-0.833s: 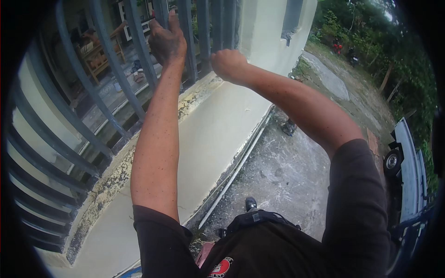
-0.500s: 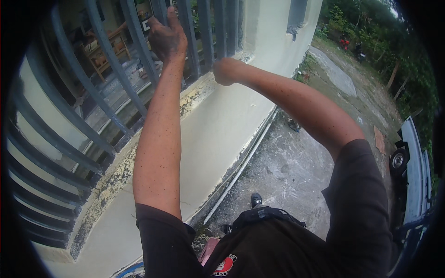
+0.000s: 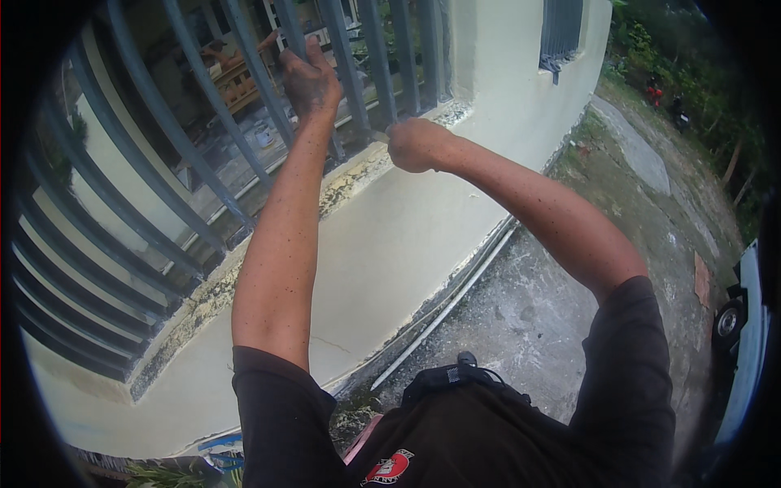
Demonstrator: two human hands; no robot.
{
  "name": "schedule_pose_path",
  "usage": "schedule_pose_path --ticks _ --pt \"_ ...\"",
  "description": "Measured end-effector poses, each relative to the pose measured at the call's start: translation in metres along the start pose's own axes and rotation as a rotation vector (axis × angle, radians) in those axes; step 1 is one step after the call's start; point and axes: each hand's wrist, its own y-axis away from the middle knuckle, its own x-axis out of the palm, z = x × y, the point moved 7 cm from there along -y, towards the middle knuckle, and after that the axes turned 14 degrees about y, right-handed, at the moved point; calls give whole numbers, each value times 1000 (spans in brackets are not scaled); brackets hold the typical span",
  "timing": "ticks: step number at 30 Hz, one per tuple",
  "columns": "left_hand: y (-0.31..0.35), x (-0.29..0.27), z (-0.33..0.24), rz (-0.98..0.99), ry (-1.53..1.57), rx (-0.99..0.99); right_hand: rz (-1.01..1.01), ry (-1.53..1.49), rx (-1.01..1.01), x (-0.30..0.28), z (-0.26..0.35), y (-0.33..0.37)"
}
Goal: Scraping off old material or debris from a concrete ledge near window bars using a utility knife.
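My left hand (image 3: pixel 311 85) is wrapped round one upright grey metal bar (image 3: pixel 290 26) of the window grille, thumb pointing up along it. Lower and to the right, my right hand (image 3: pixel 419 146) is closed in a fist by the foot of another bar (image 3: pixel 376 69), just above the sill. A small pale end of something shows at its left side, but what the fist holds is hidden by the fingers. Both forearms reach up and forward, the right elbow bent outward. Under the bars runs the sill (image 3: pixel 346 185), its paint flaked and patchy yellow and black.
Below the sill is a smooth cream wall (image 3: pixel 382 244), with a white pipe (image 3: pixel 443 307) along its foot. Through the bars a wooden bench (image 3: pixel 237 88) shows. Concrete ground (image 3: pixel 521 317) lies to the right, and a parked vehicle (image 3: pixel 736 325) stands at the far right.
The view has shifted, so the grille and wall sit further right and lower. My left hand stays on its bar; my right hand remains closed near the bar's foot.
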Motion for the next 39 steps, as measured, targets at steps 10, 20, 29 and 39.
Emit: schedule_pose_path --ticks 10,20,29,39 --pt "-5 1 14 201 -57 -225 -170 203 38 20 38 -14" --pt "0 -6 10 227 70 -238 -248 384 -50 18 60 7" --pt "-6 3 50 288 85 -246 -167 482 36 19 82 -24" --pt "-8 26 50 136 215 -283 -179 501 141 18 60 -27"
